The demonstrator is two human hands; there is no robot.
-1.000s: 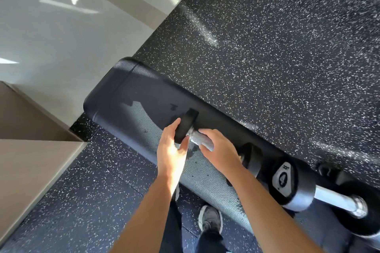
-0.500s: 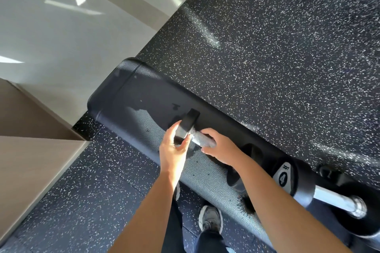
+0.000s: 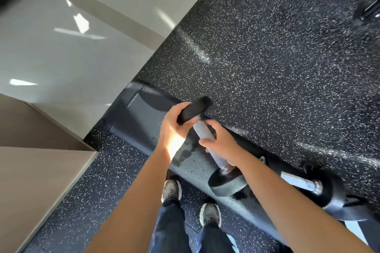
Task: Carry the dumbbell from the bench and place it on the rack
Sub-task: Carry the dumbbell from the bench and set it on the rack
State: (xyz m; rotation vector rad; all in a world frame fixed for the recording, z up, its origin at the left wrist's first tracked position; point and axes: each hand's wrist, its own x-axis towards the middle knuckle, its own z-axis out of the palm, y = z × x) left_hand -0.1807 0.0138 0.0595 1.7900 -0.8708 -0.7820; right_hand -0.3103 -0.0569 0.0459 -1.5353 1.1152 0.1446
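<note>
Box [image 3: 30, 170] at 9 o'clock of the view, not involved. Bench [image 3: 135, 121] runs from centre toward 4 o'clock. Left hand [image 3: 171, 129] grips the far head of the dumbbell [image 3: 202, 130], fingers curled over the rim of the black disc. Right hand [image 3: 222, 146] is closed round the knurled handle, just below that head. The dumbbell is tilted, with its far head at 11 o'clock of the right hand and its near head at 5 o'clock, over the bench's near edge. Cannot tell whether the near head touches the pad. Second dumbbell [image 3: 304, 184] lies on the bench at 4 o'clock, near the hanging head. Rack not in view. Risks, judged: the left hand's hold is on a smooth rim rather than the handle, so it may slip once the weight swings. The low head could knock the second dumbbell and roll it off the bench. Both shoes [image 3: 170, 190] stand at 6 o'clock, directly under any drop. The route to the rack is unseen.
</note>
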